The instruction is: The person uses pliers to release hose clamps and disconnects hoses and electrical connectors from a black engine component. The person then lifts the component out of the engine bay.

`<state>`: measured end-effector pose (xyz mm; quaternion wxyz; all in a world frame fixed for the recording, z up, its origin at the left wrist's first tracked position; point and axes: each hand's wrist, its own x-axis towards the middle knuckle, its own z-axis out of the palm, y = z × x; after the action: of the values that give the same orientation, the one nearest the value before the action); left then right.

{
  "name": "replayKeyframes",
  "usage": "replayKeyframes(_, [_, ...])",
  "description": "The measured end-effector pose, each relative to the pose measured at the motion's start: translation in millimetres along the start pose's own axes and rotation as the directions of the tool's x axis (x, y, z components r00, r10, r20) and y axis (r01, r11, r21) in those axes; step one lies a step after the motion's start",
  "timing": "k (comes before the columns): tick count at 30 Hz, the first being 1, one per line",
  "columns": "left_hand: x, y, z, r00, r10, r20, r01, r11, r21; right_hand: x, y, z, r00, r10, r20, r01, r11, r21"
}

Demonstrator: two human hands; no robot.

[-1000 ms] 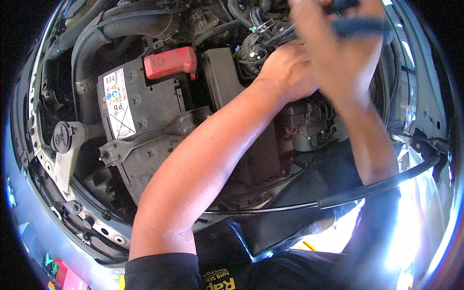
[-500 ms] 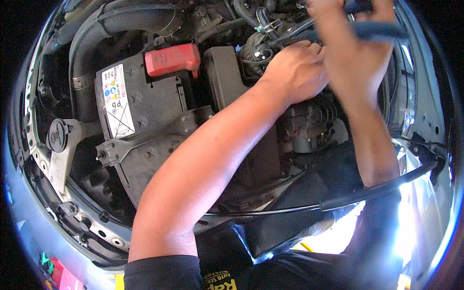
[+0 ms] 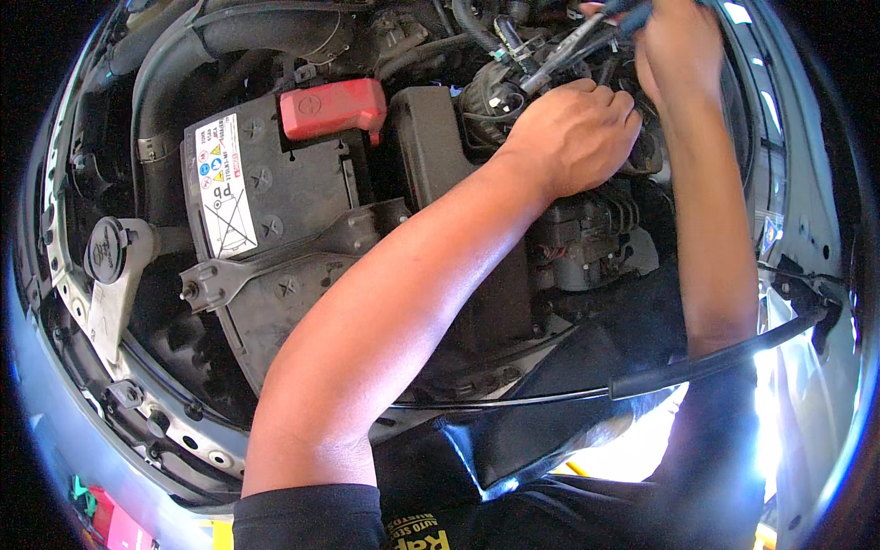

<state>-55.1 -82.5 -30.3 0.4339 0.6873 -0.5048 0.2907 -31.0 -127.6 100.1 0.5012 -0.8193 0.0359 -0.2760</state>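
My right hand [image 3: 680,55] is wrapped round a pair of pliers [image 3: 570,50] with blue handles. Their metal jaws slant down to the left, beside a dark hose end with a clamp [image 3: 516,46] at the top of the engine bay. Just below the jaws, my left hand [image 3: 579,137] is closed with its knuckles up; whatever its curled fingers grip is hidden beneath it. Under that wrist sits a dark block-shaped part with pipes [image 3: 587,243].
Left of my left forearm lies a car battery [image 3: 266,202] with a red terminal cover [image 3: 335,107] and a metal hold-down bracket [image 3: 293,247]. A filler cap [image 3: 107,249] stands at the far left. A black cable or strip [image 3: 715,362] crosses below my right forearm.
My right hand has moved up and slightly left, and the pliers' jaws now show by the clamped hose. My left hand stays nearly in place, its fingers shifted slightly.
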Motion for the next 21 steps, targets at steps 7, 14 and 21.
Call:
replayKeyframes(7, [-7,2,6,0.911,-0.411,0.009,0.328,0.715,-0.617,-55,-17,10,0.876,-0.471,0.105,0.481,0.836,-0.265])
replayKeyframes(14, [3,0,-2,0.994,-0.019,0.105,0.021,1.000,-0.013,33,4,-4,0.945,0.304,0.119,-0.319,0.936,0.149])
replayKeyframes(21, [-4,-3,27,0.945,-0.144,-0.294,0.025,0.927,-0.373,-47,-27,-4,0.860,-0.469,0.201,0.510,0.787,-0.347])
